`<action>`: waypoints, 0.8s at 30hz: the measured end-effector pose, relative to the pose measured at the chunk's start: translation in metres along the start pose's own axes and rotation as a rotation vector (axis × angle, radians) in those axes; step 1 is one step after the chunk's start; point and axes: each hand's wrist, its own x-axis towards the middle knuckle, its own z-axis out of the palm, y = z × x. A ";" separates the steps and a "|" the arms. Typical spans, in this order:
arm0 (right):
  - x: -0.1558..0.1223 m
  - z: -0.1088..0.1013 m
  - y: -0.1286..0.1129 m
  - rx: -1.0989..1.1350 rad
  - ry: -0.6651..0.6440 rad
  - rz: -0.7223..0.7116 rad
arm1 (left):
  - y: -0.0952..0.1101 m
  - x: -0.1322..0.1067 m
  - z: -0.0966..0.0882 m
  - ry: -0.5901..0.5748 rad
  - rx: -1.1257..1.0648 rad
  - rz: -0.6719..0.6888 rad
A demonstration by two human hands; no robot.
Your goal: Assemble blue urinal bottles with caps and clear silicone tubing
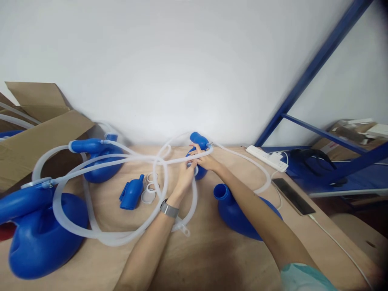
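Both of my hands meet at a small blue plastic jug (pixel 201 174) near the wall, its tilted blue spout (pixel 198 140) rising behind them. My left hand (pixel 185 174), with a watch on the wrist, has its fingers closed at a pale ring (pixel 196 170); their grip is partly hidden. My right hand (pixel 206 159) reaches across the jug, fingers partly stretched, and grips it from the right. A translucent hose (pixel 188 159) passes over the right hand's fingers to the spout. Under my right forearm lies another blue jug (pixel 235 212) with an uncapped neck.
Two hose-fitted blue jugs (pixel 45 238) (pixel 103 167) stand left, hoses looping across the table. A loose blue spout piece (pixel 132 193) lies near white rings and a lid (pixel 148 197). A cardboard box (pixel 45 137) is left; a power strip (pixel 266 157) and phone (pixel 293 197) are right.
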 end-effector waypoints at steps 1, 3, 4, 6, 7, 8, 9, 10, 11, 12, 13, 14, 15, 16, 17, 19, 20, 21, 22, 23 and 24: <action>0.000 -0.001 0.001 0.022 0.003 -0.001 | -0.003 0.000 0.001 0.011 -0.016 -0.003; 0.001 -0.003 0.002 0.057 0.015 0.001 | -0.007 0.001 0.001 0.027 -0.036 -0.009; 0.001 -0.004 0.003 0.069 0.021 0.003 | -0.009 0.002 0.001 0.032 -0.043 -0.011; 0.002 -0.006 0.005 0.083 0.028 0.009 | -0.011 0.003 0.000 0.032 -0.052 -0.008; 0.003 -0.006 0.007 0.084 0.026 0.010 | -0.012 0.003 -0.001 0.030 -0.054 -0.003; 0.003 -0.006 0.009 0.083 0.018 0.008 | -0.012 0.003 -0.001 0.030 -0.054 0.004; 0.004 -0.005 0.011 0.079 0.006 0.003 | -0.013 0.002 -0.001 0.033 -0.049 0.012; 0.004 -0.004 0.014 0.072 -0.008 -0.006 | -0.013 0.001 -0.001 0.040 -0.041 0.021; 0.005 -0.003 0.016 0.062 -0.022 -0.017 | -0.013 -0.001 -0.001 0.049 -0.030 0.030; 0.005 -0.002 0.019 0.050 -0.036 -0.031 | -0.013 -0.002 0.000 0.062 -0.016 0.040; 0.006 -0.001 0.021 0.036 -0.049 -0.046 | -0.014 -0.004 0.001 0.076 -0.001 0.050; 0.006 0.000 0.023 0.020 -0.060 -0.061 | -0.014 -0.006 0.002 0.092 0.015 0.059; 0.006 0.002 0.024 0.004 -0.071 -0.075 | -0.014 -0.008 0.003 0.108 0.030 0.067; 0.006 0.003 0.026 -0.012 -0.080 -0.088 | -0.013 -0.009 0.003 0.120 0.046 0.074; 0.007 0.004 0.027 -0.028 -0.088 -0.098 | -0.012 -0.010 0.003 0.125 0.061 0.081; 0.007 0.007 0.028 -0.061 -0.101 -0.112 | -0.009 -0.008 0.000 0.106 0.091 0.098; 0.007 0.008 0.028 -0.077 -0.107 -0.117 | -0.007 -0.005 -0.003 0.084 0.107 0.108; 0.006 0.009 0.027 -0.092 -0.111 -0.122 | -0.004 -0.001 -0.005 0.056 0.124 0.118; 0.006 0.010 0.027 -0.107 -0.116 -0.126 | -0.001 0.003 -0.007 0.025 0.140 0.127; 0.006 0.011 0.027 -0.122 -0.119 -0.130 | 0.001 0.008 -0.009 -0.003 0.153 0.134; 0.005 0.012 0.027 -0.136 -0.119 -0.134 | 0.002 0.012 -0.009 -0.029 0.165 0.139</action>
